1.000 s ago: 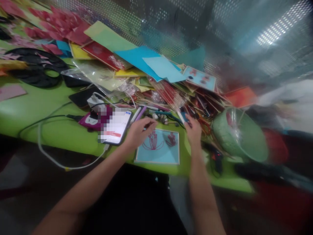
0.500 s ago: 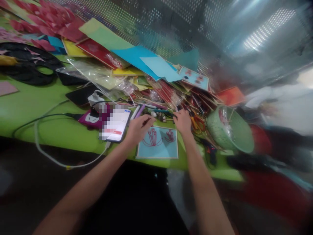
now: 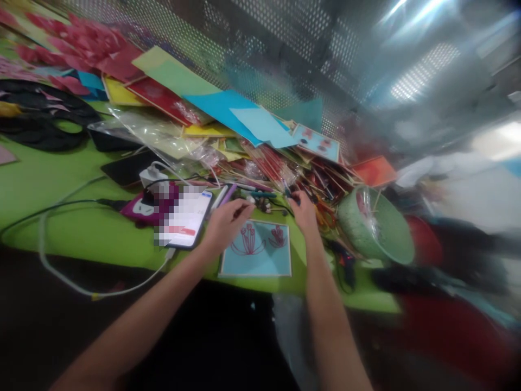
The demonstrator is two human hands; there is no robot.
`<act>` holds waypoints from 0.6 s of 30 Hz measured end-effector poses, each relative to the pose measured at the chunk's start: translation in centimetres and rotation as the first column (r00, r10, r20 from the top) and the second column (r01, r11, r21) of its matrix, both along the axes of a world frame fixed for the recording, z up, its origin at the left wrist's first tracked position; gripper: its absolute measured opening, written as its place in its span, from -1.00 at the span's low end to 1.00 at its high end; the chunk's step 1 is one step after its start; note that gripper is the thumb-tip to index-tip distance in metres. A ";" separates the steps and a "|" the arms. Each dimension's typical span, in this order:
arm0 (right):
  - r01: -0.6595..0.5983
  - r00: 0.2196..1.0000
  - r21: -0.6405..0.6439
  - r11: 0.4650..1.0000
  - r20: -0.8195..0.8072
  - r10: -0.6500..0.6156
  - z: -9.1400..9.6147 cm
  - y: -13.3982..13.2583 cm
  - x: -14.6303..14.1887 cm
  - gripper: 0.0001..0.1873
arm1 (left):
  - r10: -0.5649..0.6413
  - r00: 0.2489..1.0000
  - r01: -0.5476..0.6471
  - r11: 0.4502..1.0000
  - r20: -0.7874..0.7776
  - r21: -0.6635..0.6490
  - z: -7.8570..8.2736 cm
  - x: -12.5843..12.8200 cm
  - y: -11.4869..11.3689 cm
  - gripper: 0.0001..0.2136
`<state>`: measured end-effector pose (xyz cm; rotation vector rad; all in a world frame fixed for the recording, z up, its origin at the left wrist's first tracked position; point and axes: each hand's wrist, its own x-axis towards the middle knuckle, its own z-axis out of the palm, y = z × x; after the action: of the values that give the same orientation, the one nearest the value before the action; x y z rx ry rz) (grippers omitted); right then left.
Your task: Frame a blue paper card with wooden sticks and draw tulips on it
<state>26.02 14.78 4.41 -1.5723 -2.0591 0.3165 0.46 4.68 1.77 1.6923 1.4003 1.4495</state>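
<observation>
A light blue card (image 3: 256, 263) with red flower line drawings lies on the table between my forearms. Over its upper left corner is my left hand (image 3: 228, 222), thumb and fingers drawn together; whatever they may hold is too small to make out. My right hand (image 3: 304, 210) is beyond the card's upper right corner, fingers closed around a small dark stick-like thing (image 3: 290, 194) whose kind is unclear. Small dark and white pieces (image 3: 262, 203) lie between the two hands. Beside my left hand are a white and a purple pen (image 3: 224, 196) and a phone (image 3: 189, 217).
A purple power strip (image 3: 140, 210) with plugs and cables sits left of the phone. Coloured paper sheets (image 3: 228, 111) and sticks pile up along the back. To the right are orange-handled scissors (image 3: 325, 214), a green bucket (image 3: 376, 228) and a dark glue gun (image 3: 345, 260).
The view has shifted, so the table's contents sit slightly lower and more to the left. My right hand has moved slightly back toward the card; my left hand keeps its pinched shape.
</observation>
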 end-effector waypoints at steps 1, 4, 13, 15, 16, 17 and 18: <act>-0.027 0.999 -0.010 1.000 -0.041 0.026 0.2 -0.3 0.0 -0.76 | 0.009 1.000 -0.009 1.000 -0.015 0.018 0.1 0.0 0.0 -0.77; -0.133 0.970 -0.044 0.990 -0.210 0.121 0.7 -1.8 -0.6 -0.73 | 0.042 0.996 -0.036 0.996 -0.079 0.082 0.5 0.1 0.0 -0.77; -0.336 0.722 -0.234 0.912 -0.686 0.090 1.9 -8.1 -2.6 -0.76 | -0.038 0.872 0.145 0.972 -0.487 0.185 0.4 0.9 -0.2 -0.70; -0.302 0.649 -0.245 0.921 -0.760 0.011 1.9 -8.7 -2.6 -0.71 | -0.072 0.857 0.179 0.970 -0.510 0.164 0.3 1.1 -0.3 -0.79; -0.290 0.618 -0.246 0.925 -0.786 -0.015 1.9 -8.9 -2.6 -0.67 | -0.086 0.849 0.194 0.969 -0.522 0.155 0.3 1.2 -0.4 -0.80; -0.285 0.596 -0.246 0.926 -0.803 -0.029 1.9 -9.1 -2.5 -0.64 | -0.098 0.839 0.208 0.967 -0.535 0.149 0.3 1.4 -0.4 -0.79; -0.289 0.584 -0.244 0.926 -0.811 -0.031 1.9 -9.2 -2.4 -0.61 | -0.110 0.829 0.223 0.964 -0.549 0.142 0.4 1.5 -0.5 -0.78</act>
<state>23.64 5.57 6.34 -1.0946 -1.3978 1.2767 1.97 4.17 2.14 2.4258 1.3519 1.0845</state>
